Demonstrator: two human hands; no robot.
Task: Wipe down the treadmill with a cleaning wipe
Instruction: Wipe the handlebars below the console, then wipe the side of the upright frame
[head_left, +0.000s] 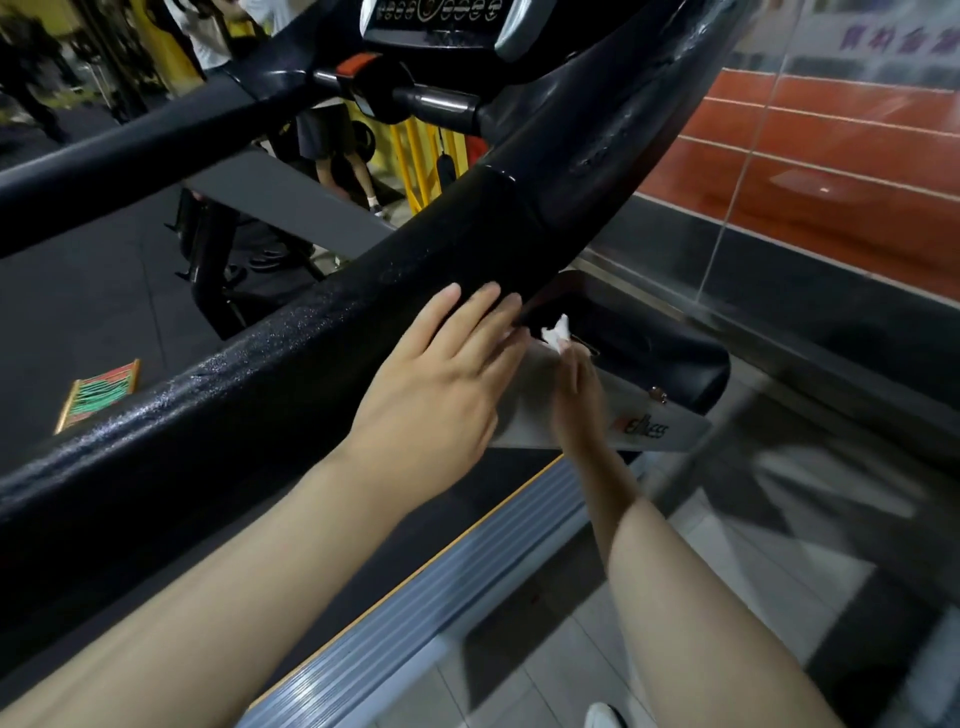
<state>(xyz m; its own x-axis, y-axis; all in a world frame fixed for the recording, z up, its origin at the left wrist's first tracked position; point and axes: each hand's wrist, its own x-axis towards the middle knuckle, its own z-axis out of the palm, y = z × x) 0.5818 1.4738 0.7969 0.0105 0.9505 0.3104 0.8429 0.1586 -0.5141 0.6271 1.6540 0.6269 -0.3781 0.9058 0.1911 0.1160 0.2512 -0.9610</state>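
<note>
Left hand (441, 384) flat, fingers straight, on black handrail (270, 364), likely for balance; right hand (574, 395) pinching white wipe (557, 332) against grey upright (530, 410), to reach underneath.

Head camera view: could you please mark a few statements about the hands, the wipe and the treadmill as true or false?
1. The left hand rests with straight fingers on the black handrail. True.
2. The right hand holds a white wipe below the handrail. True.
3. The wipe is being rubbed over the console. False: it is low down by the grey upright, far from the console.
4. The handrail is dry and matt. False: its surface glistens with droplets.
5. The left hand holds a spray bottle. False: it holds nothing.
</note>
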